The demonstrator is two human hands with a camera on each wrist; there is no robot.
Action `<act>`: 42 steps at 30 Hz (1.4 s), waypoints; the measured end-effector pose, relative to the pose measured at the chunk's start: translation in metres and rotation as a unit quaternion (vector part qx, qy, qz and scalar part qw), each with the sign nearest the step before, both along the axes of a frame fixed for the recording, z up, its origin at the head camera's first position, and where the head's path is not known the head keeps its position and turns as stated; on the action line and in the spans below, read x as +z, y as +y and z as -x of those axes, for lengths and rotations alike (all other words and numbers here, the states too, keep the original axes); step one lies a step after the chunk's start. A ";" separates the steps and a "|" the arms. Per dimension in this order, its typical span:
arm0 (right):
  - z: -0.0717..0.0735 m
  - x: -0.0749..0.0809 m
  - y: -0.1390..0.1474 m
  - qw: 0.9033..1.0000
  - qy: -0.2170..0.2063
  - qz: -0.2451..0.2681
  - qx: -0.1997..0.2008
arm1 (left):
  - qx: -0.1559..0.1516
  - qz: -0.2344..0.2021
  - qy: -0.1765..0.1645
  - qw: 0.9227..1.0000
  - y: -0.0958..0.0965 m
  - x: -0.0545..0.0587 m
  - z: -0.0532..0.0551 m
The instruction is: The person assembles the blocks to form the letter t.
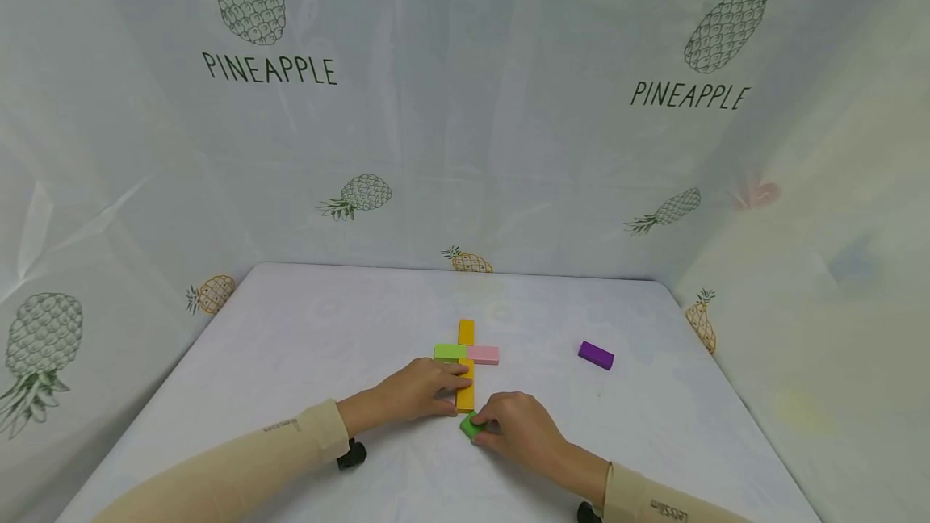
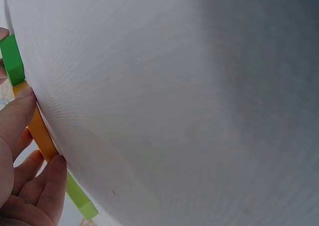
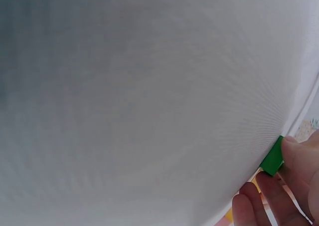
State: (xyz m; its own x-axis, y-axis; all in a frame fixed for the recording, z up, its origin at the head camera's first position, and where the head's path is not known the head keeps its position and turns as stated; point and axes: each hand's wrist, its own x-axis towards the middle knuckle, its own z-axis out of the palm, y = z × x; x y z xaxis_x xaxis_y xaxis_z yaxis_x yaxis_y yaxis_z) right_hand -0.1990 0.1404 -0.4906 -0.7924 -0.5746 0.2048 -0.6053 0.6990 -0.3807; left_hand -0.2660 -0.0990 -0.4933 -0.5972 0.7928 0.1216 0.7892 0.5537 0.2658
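Note:
In the head view, my left hand (image 1: 421, 390) holds the near orange block (image 1: 465, 400), with fingers across its top and the thumb along its left side. My right hand (image 1: 525, 430) pinches a dark green block (image 1: 468, 426) close to that orange block's near end. In the left wrist view the green block (image 2: 13, 61) meets or nearly meets the end of the orange block (image 2: 42, 136). Beyond the fingers, a light green block (image 1: 450, 352) and a pink block (image 1: 483, 356) lie end to end crosswise. Another orange block (image 1: 467, 332) extends behind them.
A purple block (image 1: 596, 355) lies apart on the right, turned at an angle. The white table (image 1: 327, 313) has rounded far corners. Behind and beside it hangs a pineapple-print cloth (image 1: 465, 103).

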 end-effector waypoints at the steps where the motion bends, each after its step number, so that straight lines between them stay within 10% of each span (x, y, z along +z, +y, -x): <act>1: 0.000 0.000 0.000 1.000 0.001 0.001 0.000 | 0.001 0.002 0.000 1.000 0.000 0.000 0.000; 32: -0.002 0.006 0.021 0.998 -0.025 0.049 0.029 | -0.002 -0.005 -0.003 1.000 0.000 0.003 -0.003; 42: 0.015 0.013 0.069 0.998 0.019 0.028 -0.055 | 0.008 -0.004 -0.017 1.000 0.000 0.004 -0.005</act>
State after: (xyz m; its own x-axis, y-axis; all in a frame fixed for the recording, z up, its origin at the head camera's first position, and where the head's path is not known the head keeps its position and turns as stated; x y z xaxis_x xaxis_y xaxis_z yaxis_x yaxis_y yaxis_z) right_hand -0.2138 0.2090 -0.4776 -0.8416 -0.4711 0.2642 -0.5401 0.7409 -0.3992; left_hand -0.2611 -0.0987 -0.4895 -0.6134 0.7824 0.1079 0.7708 0.5634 0.2975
